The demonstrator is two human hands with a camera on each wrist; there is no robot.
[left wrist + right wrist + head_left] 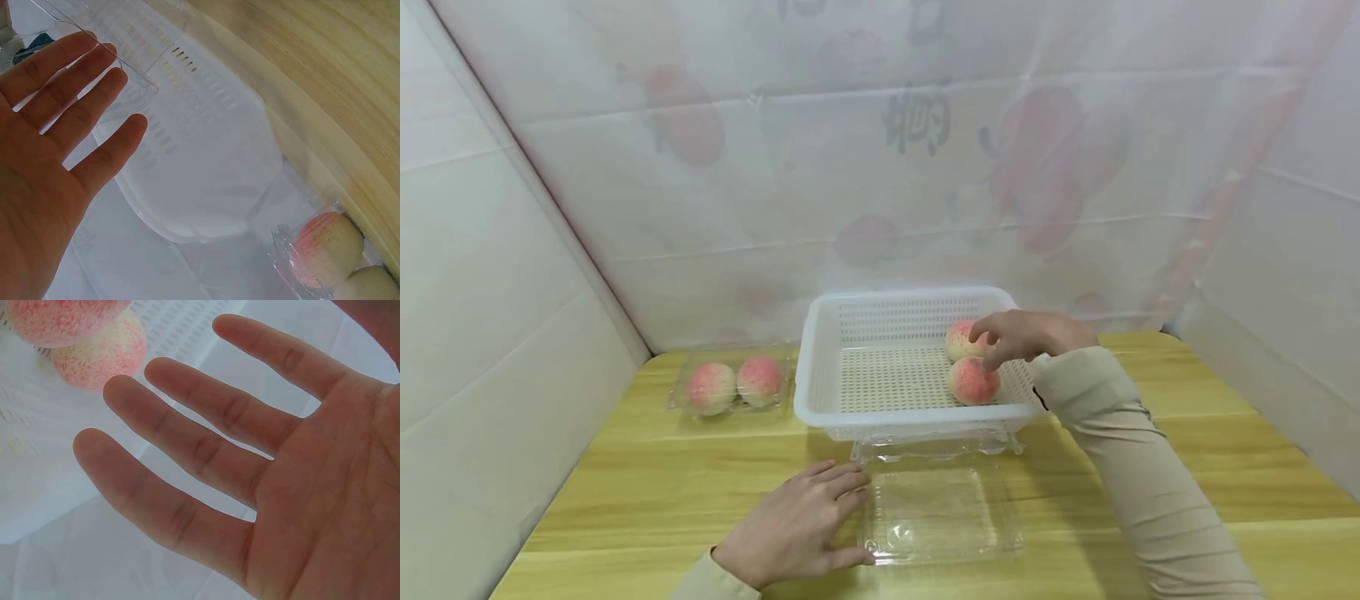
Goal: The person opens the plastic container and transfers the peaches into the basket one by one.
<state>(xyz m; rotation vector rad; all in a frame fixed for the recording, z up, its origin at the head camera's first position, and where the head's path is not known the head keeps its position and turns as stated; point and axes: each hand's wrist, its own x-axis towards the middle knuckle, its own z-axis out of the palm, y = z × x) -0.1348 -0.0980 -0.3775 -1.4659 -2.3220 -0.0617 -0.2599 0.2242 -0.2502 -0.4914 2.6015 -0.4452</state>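
Left hand: I see the left hand [808, 525] palm down, fingers extended and loosely spread, holding nothing; its fingertips and thumb meet the left edge of a clear, rectangular plastic clamshell box [940, 508].
Clamshell: lies on the yellow wood-grain table [625, 492], its far part right by the basket's near wall.
Right hand: I have the right hand [1026, 335] over the right end of a white, rectangular, slotted plastic basket [887, 379]; fingers apart, slightly bent in the head view, gripping nothing. Whether a fingertip touches fruit I cannot tell.
Basket fruit: a round pink-and-cream front peach [974, 383] and a matching rear peach [958, 342], close together on the basket floor at its right end, the rear one partly behind the fingers.
Second box: another clear plastic box [788, 375], left of the basket, holding a larger-looking pink-and-cream peach [711, 389] and a pinker peach [759, 381] side by side.
Arms: long beige sleeves [1135, 467].
Backdrop: pale hanging sheet [917, 192], faint pink fruit shapes and dark characters showing.
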